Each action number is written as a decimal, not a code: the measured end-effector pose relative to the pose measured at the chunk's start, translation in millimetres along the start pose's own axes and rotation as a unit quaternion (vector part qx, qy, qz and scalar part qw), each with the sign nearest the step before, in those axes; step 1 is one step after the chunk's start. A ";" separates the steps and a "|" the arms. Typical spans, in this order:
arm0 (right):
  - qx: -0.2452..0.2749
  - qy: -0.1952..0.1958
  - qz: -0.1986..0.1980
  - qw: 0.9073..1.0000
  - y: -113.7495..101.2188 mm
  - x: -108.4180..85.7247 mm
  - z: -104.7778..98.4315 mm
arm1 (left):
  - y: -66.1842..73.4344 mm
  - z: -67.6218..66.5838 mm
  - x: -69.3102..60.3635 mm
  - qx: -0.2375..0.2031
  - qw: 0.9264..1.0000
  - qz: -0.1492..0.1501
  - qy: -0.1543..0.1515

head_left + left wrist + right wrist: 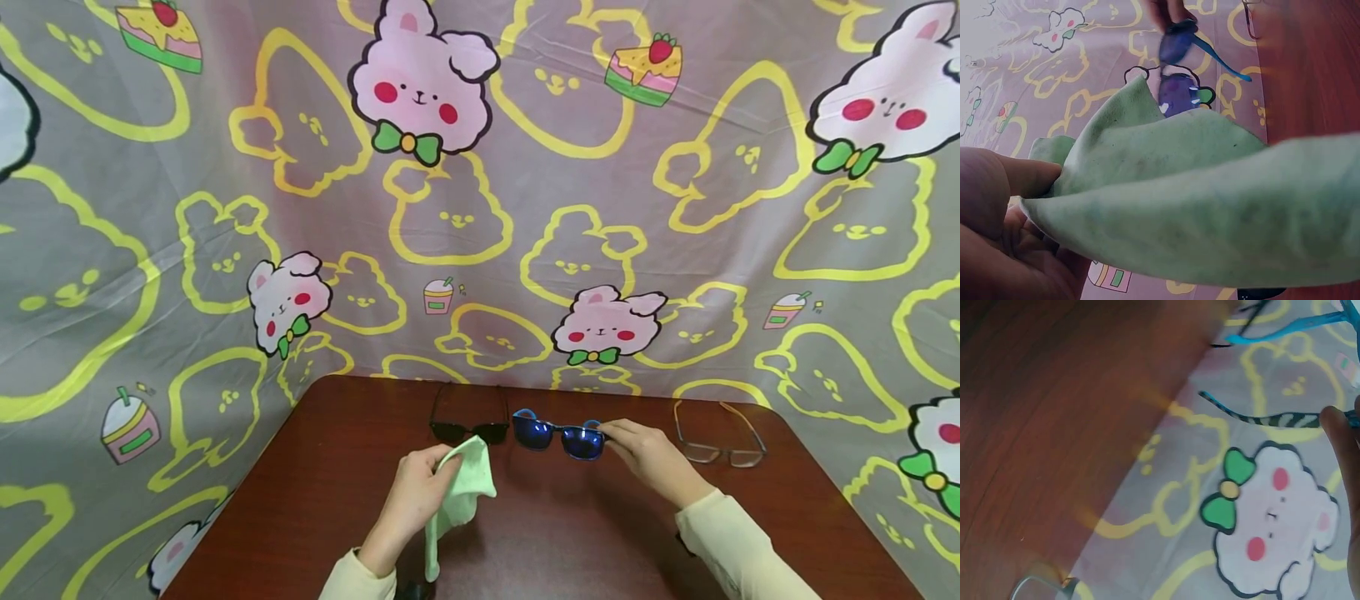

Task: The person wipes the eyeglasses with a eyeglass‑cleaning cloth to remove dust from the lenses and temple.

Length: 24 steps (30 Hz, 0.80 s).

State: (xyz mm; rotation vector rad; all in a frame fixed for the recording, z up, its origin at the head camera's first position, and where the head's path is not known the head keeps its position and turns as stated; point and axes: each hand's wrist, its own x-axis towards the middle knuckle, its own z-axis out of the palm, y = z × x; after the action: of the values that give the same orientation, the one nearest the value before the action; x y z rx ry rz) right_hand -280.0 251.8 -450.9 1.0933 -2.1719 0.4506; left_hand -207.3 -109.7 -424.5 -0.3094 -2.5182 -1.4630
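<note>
blue sunglasses (534, 433) in front of the person, earpieces unfolded, lenses facing the person's side. right hand (647, 457) at the right end of the sunglasses: fingers closed in a pinch on the frame, thumb against a striped earpiece (1291, 420) (the stripes show well from the right wrist). left hand (420, 487) left of the blue sunglasses and nearer the person; thumb and fingers curled, gripping a pale green cloth (471, 475). cloth droops in loose folds from that grip, one corner standing up, apart from the blue lenses. black sunglasses (447, 432) just left of the blue pair, earpieces also unfolded. clear glasses (746, 458) on the table (562, 533), right of the blue pair, past the right hand. dark object (415, 592) left of the blue pair, nearer the person, cut off; cannot tell what.
</note>
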 end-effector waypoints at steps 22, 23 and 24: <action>0.165 -0.032 0.128 0.977 -38.6 1.7 -36.4 | 5.3 8.4 4.3 -0.015 0.998 -0.002 0.055; 0.174 -0.037 0.134 0.975 -40.5 1.5 -37.3 | 5.7 9.1 4.4 -0.017 0.998 -0.001 0.058; 0.186 -0.041 0.140 0.972 -42.1 1.2 -38.1 | 6.0 9.9 4.7 -0.019 0.998 0.000 0.061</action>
State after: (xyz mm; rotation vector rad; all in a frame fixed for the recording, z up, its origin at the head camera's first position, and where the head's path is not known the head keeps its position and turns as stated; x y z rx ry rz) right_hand -231.3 247.4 -422.0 1.0099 -2.3857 0.9879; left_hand -210.8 -97.9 -422.9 -0.2193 -2.3981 -1.4848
